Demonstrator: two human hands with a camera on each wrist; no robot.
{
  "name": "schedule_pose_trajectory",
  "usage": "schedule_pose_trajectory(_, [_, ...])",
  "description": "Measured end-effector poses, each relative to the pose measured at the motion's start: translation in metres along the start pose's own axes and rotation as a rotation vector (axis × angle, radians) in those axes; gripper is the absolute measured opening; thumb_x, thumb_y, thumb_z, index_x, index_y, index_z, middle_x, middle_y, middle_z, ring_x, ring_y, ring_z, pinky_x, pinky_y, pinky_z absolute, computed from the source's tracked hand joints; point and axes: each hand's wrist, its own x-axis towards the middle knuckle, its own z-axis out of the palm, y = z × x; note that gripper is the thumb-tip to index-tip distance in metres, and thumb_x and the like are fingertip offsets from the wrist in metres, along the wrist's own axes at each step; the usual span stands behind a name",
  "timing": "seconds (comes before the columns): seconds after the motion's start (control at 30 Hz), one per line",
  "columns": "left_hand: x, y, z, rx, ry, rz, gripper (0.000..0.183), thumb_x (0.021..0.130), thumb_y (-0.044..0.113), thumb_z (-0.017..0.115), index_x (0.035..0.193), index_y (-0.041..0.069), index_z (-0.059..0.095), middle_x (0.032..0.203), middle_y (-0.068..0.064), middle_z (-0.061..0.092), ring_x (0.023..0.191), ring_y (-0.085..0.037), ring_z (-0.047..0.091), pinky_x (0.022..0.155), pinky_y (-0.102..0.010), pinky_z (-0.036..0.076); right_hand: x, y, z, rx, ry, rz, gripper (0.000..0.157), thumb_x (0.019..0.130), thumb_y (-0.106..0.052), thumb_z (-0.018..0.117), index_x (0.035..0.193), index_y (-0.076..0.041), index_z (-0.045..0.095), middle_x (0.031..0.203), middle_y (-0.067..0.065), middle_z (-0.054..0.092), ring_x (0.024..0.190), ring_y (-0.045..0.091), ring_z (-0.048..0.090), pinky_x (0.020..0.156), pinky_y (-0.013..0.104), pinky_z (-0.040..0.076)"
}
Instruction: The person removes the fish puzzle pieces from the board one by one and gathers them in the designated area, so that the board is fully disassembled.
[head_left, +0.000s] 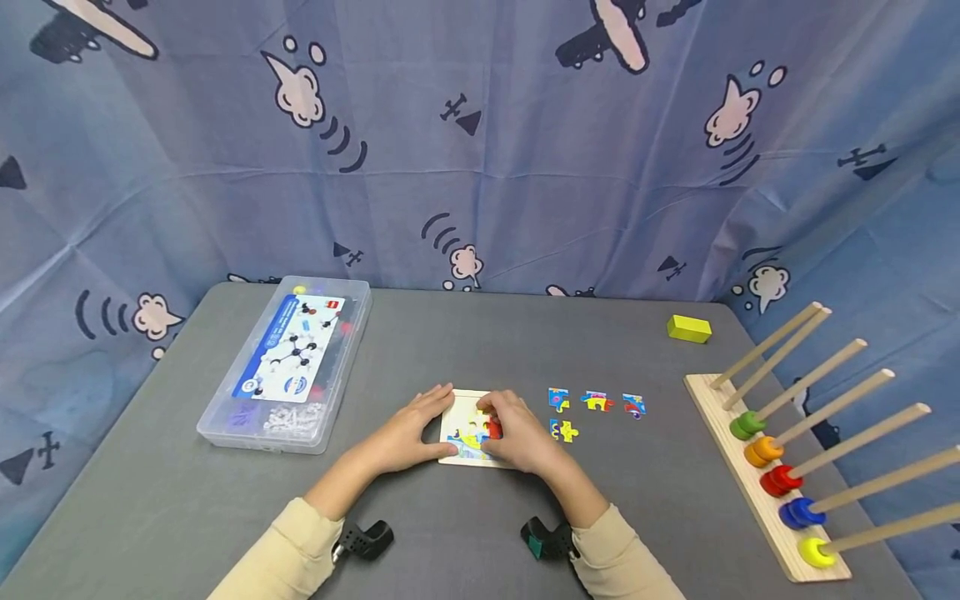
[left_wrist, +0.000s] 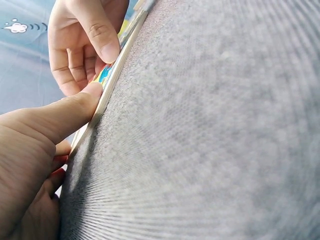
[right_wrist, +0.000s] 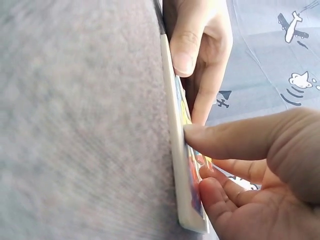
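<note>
A small wooden jigsaw puzzle board (head_left: 461,402) lies on the table between both hands, partly filled with coloured pieces. My left hand (head_left: 408,429) holds the board at its left side, the thumb (left_wrist: 82,102) on the front edge and the fingers towards the back. Over the board's right part, my right hand (head_left: 521,433) has its fingers curled at a red and yellow puzzle piece (right_wrist: 202,161), its thumb (right_wrist: 215,140) low on the board. That piece is largely hidden by the fingers. Several loose puzzle pieces (head_left: 597,401) lie right of the board.
At the left lies a clear plastic case (head_left: 341,392) with a molecule-model label. A wooden peg rack (head_left: 750,475) with coloured rings stands at the right. Behind it sits a yellow-green block (head_left: 688,328). A patterned blue curtain (head_left: 405,150) hangs along the table's back edge.
</note>
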Motion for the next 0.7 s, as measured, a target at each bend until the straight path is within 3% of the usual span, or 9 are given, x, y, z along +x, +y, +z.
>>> schedule_pose_trajectory(0.23, [-0.0005,0.0007,-0.0007,0.002,-0.002,0.004,0.077,0.084,0.034,0.072,0.142,-0.004,0.038,0.153,-0.014,0.031,0.144,-0.031,0.024,0.118,-0.05,0.019,0.0008,-0.0009,0.0004,-0.009,0.02,-0.018,0.043,0.069,0.005,0.076,0.108,-0.004,0.059,0.094,0.005,0.055,0.086,0.017,0.048,0.081,0.036,0.043])
schedule_pose_trajectory(0.43, [-0.0004,0.0005,-0.0002,0.006,-0.005,0.001,0.077,0.084,0.034,0.071,0.143,-0.003,0.038,0.154,-0.013,0.03,0.144,-0.031,0.023,0.118,-0.05,0.019,0.0017,-0.0003,-0.0012,0.024,0.036,-0.005,0.04,0.071,0.006,0.075,0.108,-0.005,0.061,0.091,0.003,0.057,0.082,0.015,0.048,0.074,0.028,0.044])
schedule_pose_trajectory(0.7, [-0.0002,0.0004,-0.0001,-0.003,-0.003,0.003,0.077,0.084,0.033,0.072,0.142,-0.003,0.038,0.153,-0.014,0.031,0.144,-0.031,0.024,0.118,-0.049,0.018,0.0024,0.0018,-0.0008,0.008,0.049,-0.031,0.039,0.073,0.006,0.072,0.109,-0.004,0.062,0.089,0.002,0.056,0.081,0.013,0.049,0.074,0.028,0.046])
